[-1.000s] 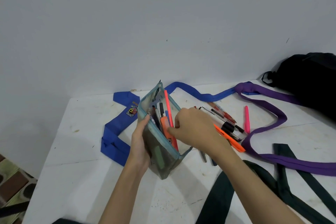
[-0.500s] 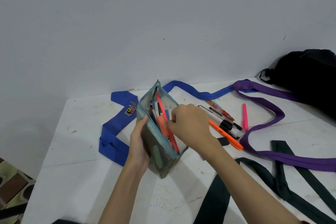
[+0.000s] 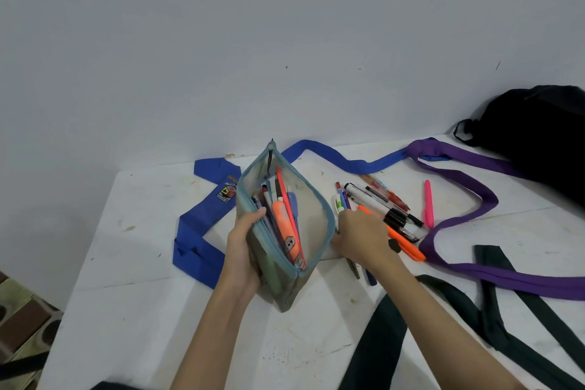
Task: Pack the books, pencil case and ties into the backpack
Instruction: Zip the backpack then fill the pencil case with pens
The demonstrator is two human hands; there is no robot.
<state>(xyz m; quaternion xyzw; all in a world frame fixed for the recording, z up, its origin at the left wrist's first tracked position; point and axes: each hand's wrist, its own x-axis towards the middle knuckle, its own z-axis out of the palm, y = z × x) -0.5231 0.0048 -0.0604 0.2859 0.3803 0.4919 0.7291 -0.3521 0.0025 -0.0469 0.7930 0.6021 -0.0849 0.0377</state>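
Ties: 3 — blue (image 3: 202, 225), purple (image 3: 468, 187), dark green (image 3: 493, 320).
Pencil case (image 3: 311, 225): 1, open.
Backpack (image 3: 544, 136): 1, black.
Hands: 2 — left (image 3: 243, 250), right (image 3: 364, 237).
Pink pen (image 3: 428, 203): 1, apart from pile.
Orange highlighters: 2 — one in case (image 3: 285, 225), one on table (image 3: 408, 247).
Loose pens in pile (image 3: 383, 203): several, overlapping, exact count unclear.
Pens in case: several, count unclear.

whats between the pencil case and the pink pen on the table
In the head view, the right hand and a pile of loose pens and markers lie between the pencil case and the pink pen.
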